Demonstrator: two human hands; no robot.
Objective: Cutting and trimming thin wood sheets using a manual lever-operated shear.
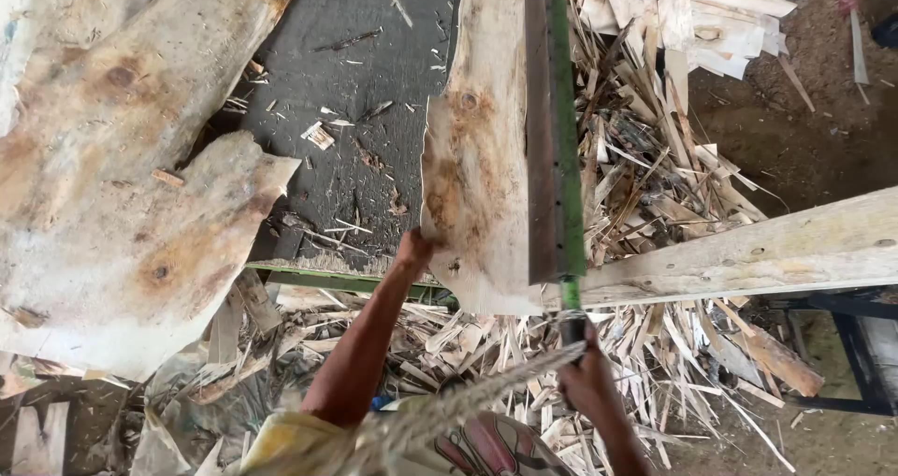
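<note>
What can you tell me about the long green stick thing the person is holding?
The long green blade is a straight, flat bar, rusty brown on one face with a bright green edge, probably metal. It runs from the top of the picture down over a pale wooden sheet, lying on it. Its narrow handle end sits in the right hand. The left hand touches the sheet's edge, not the blade. Wood scraps lie beside it.

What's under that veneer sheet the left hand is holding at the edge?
Under the veneer sheet lies the dark table, strewn with splinters, a green frame edge below. The left hand grips its corner. The table beneath the sheet itself is hidden.
</note>
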